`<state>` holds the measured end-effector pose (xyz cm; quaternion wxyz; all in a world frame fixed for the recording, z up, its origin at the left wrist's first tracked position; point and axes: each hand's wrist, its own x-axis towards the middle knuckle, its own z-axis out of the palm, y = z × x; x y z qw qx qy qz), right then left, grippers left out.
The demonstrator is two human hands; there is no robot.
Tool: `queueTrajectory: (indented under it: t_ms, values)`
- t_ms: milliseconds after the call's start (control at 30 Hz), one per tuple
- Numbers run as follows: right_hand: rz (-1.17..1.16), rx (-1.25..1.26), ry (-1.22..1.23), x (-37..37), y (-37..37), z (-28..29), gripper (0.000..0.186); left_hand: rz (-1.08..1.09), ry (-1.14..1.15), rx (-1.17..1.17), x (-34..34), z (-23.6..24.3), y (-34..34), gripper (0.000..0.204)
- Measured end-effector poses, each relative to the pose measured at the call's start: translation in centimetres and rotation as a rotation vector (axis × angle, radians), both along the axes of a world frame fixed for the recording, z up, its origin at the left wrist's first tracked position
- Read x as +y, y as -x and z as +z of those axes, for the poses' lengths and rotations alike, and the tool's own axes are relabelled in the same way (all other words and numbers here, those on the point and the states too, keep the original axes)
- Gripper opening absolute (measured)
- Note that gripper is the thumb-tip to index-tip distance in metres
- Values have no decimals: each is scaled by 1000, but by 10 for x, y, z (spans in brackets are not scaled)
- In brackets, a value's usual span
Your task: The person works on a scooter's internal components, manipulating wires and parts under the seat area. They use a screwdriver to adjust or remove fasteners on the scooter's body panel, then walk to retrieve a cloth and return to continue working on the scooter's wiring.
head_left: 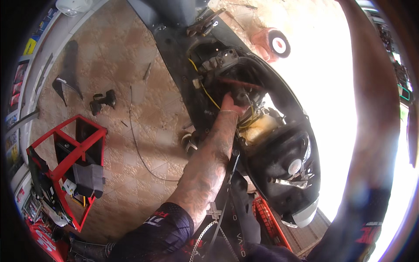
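Observation:
A scooter (279,157) stands in front of me with its seat area uncovered, so its dark inner cavity shows. My left hand (233,105) is down in that cavity, fingers curled at a dark grey part whose kind I cannot make out; some fingertips are hidden. Yellow cable (204,89) runs beside the hand, and more wires lie just right of it. A reddish strip (240,83) crosses the cavity beyond the hand. Behind the wires sits a yellowed, whitish tank-like part (260,129). My right arm (373,100) is raised along the right side; its hand is out of the picture.
On the tiled floor (144,131) at left lie a cordless drill (103,101), a dark panel (67,87) and a thin cable (139,150). A red metal frame (70,163) stands nearer. A red tool with a wheel (278,44) is beyond the scooter.

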<state>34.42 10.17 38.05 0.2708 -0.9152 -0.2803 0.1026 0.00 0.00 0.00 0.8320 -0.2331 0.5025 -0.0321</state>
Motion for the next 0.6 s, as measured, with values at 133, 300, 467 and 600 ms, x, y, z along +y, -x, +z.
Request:
queueTrajectory:
  t_ms: [133,300,467,600]
  values:
    - [30,94,-21,-4,1,-1,61,44,39,15,-4,8,9,38]
    - [102,142,-10,0,-1,7,62,86,104,75,8,24,1,36]
    - [108,400,-2,-3,-1,12,57,63,32,69,5,26,6,36]
    - [213,453,-29,-2,1,15,57,69,56,101,1,16,0,35]
